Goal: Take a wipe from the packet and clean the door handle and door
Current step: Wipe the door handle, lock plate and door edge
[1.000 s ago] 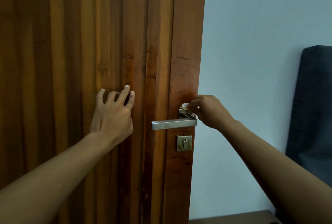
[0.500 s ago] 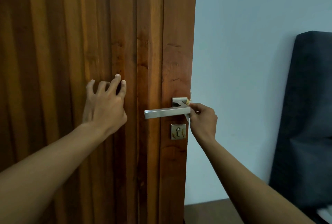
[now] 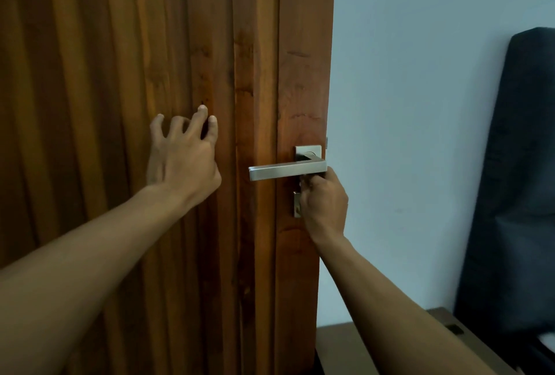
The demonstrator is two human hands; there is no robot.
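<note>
Wood everywhere on this side: the brown door (image 3: 255,44) fills the left of the head view, ribbed with upright grooves. The left hand (image 3: 183,161) is flat-out on it, fingers spread and arched, holding nothing, only the fingertips (image 3: 203,108) planted on the ribbed panel. Just off the index finger, to the right, a plain upright board begins.

Over to the right hand (image 3: 324,203), tucked in directly beneath the door handle (image 3: 285,171). Its fingers (image 3: 313,181) are curled tight, knuckles up against the underside of the lever at its hinge end. What they clench, if anything, I cannot tell, because the back of the hand hides the inside of the curl, and any wipe with it. The brushed metal lever runs level away from those knuckles towards the left hand, stopping short of it. Above the knuckles sits the square backplate (image 3: 309,150). The keyhole plate (image 3: 296,203) peeks out just left of the curled fingers, mostly covered by them.

Beyond the right hand's outer edge comes the door's edge, then a pale blue wall (image 3: 420,104). Further right stands a dark padded chair back (image 3: 516,164), and below the wrist a brown wooden surface (image 3: 360,347).
</note>
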